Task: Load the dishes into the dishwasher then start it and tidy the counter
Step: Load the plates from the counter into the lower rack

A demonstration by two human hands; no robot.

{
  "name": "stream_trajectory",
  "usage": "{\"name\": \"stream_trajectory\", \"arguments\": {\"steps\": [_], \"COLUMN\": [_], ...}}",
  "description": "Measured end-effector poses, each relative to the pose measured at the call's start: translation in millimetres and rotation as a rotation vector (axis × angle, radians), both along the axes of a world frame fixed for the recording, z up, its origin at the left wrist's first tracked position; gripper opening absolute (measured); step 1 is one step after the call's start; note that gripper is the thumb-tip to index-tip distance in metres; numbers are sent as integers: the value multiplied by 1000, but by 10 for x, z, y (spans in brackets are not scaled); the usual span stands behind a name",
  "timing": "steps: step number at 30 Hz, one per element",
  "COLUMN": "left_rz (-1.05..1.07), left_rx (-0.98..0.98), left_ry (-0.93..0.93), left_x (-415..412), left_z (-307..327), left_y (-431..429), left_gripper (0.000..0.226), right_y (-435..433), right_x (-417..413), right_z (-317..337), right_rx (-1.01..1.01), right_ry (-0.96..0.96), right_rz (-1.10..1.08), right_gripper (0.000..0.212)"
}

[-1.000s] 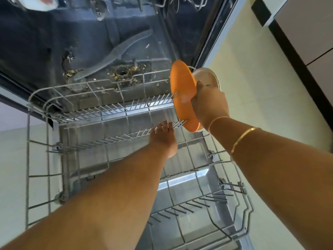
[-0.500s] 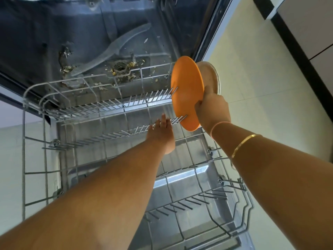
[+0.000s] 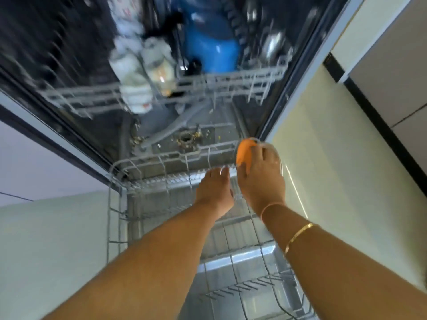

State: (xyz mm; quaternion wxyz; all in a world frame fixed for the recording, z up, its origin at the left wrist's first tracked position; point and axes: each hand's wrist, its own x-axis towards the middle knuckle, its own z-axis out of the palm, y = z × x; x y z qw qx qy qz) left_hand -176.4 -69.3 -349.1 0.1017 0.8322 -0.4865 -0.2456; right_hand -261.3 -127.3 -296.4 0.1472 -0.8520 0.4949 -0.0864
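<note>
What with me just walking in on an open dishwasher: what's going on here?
A person is loading the dishwasher. The right hand grips an orange plate, with a pale dish behind it, at the far right end of the pulled-out lower rack. The left hand rests on the tines beside it, holding nothing. The upper rack, blurred, already holds a blue item and some white ones.

We log the lower rack (image 3: 147,161) pulled out over the open door (image 3: 242,262). Behind it, the spray arm (image 3: 175,128) lies on the tub floor, under the upper rack (image 3: 231,82). The plate (image 3: 243,153) stands at the lower rack's far right corner, the right hand (image 3: 261,181) on it and the left hand (image 3: 213,192) just beside, to the left.
</note>
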Motion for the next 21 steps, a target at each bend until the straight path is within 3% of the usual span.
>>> {"name": "stream_trajectory", "arguments": {"steps": [6, 9, 14, 21], "left_rz": [80, 147, 418, 665], "left_rx": [-118, -230, -401, -526], "left_ry": [-55, -43, -136, -273], "left_x": [473, 730, 1131, 1983], "left_z": [1437, 2244, 3426, 4147], "left_y": [586, 1016, 1928, 3103], "left_gripper": [48, 45, 41, 37], "right_y": [587, 914, 1521, 2681], "right_x": [426, 647, 1197, 2114], "right_z": [1341, 2039, 3085, 3781], "right_rx": [78, 91, 56, 107], "right_ry": [-23, -146, -308, -453], "right_rz": [119, 190, 355, 528], "right_gripper": [41, 37, 29, 31]}}
